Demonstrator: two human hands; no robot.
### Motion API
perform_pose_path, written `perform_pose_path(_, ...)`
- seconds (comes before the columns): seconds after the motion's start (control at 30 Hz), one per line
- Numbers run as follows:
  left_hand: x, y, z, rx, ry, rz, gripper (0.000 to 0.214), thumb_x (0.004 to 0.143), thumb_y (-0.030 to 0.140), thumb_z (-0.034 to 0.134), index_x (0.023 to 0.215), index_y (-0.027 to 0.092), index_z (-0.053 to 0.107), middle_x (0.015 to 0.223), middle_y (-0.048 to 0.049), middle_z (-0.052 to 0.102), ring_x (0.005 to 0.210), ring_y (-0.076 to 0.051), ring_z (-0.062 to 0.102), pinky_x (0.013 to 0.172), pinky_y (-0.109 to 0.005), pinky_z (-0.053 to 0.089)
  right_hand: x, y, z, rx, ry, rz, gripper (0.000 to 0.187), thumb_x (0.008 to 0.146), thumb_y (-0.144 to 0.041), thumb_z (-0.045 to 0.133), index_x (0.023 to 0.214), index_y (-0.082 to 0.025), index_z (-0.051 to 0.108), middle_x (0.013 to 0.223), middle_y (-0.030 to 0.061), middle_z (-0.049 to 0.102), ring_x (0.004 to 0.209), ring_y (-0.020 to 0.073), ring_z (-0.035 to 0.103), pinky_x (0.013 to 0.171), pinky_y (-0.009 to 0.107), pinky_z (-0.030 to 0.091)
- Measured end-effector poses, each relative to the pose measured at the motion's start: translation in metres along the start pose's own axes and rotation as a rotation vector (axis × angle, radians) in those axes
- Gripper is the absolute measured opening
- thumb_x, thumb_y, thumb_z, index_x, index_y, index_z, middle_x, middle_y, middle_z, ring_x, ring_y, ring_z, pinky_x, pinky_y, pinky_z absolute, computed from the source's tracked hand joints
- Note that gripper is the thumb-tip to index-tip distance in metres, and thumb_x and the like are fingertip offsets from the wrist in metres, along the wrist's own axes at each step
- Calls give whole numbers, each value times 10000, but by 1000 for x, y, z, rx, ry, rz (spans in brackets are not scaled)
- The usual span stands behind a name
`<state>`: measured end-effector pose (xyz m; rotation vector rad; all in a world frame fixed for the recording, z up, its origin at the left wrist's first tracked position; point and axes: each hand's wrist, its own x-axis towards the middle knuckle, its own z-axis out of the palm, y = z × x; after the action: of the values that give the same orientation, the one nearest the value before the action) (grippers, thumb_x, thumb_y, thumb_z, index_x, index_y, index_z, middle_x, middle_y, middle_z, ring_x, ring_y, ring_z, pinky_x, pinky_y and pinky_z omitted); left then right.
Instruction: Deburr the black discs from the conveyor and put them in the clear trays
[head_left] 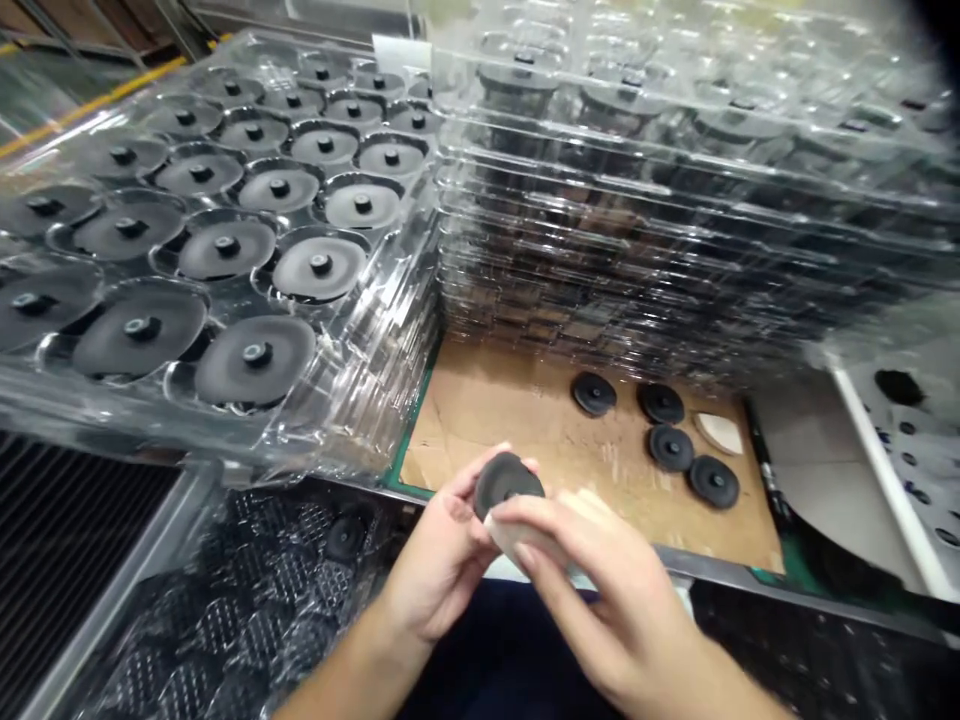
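Grip: From here I read both hands as closed, and together they hold the disc and the pad up just above the board's near edge.

Left hand point(439, 560): Curled behind a black disc point(508, 482), with the fingers around its rim, holding it tilted toward me.

Right hand point(600, 600): Fingers lie across the front, pinching a pale pad point(517, 535) against the disc's lower edge. I can't tell from here whether the pad is cloth or foam.

Handling: I'd keep the left hand's hold on the rim so the face stays free, and press the pad flat and evenly.

Disc: Round and matte black with a raised central hub. The fingers hide its lower part, and I can make out no marks.

Cardboard: Four more black discs point(661, 403) lie on a brown cardboard sheet point(480, 420) just ahead of the hands, with a second pale pad point(718, 433) beside them.

Trays: A clear blister tray point(352, 415) on the left holds rows of matching discs, one per pocket. A tall stack of clear trays point(600, 250) rises beyond the cardboard.
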<state>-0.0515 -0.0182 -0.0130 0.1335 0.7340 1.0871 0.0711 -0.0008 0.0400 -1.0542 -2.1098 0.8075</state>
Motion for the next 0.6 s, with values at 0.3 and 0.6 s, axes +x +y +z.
perform_pose_path(0.3, 3, -1, 25, 33, -84, 10, 569, 488, 248, 904, 1028, 276, 727, 1012, -1, 755, 907, -181, 697, 846, -231, 521, -15, 2, -14, -81, 174, -121, 227, 872, -66, 479, 1055, -146, 587, 786, 41, 677, 635, 140, 555, 599, 283, 425)
perform_pose_path(0.6, 4, -9, 36, 59, -107, -47, 583, 439, 296, 918, 994, 273, 737, 1005, -13, 758, 914, -177, 692, 854, -235, 515, -33, 11, -42, -38, 97, -93, 217, 877, -68, 476, 1048, -140, 589, 782, 31, 669, 673, 139, 582, 630, 285, 415)
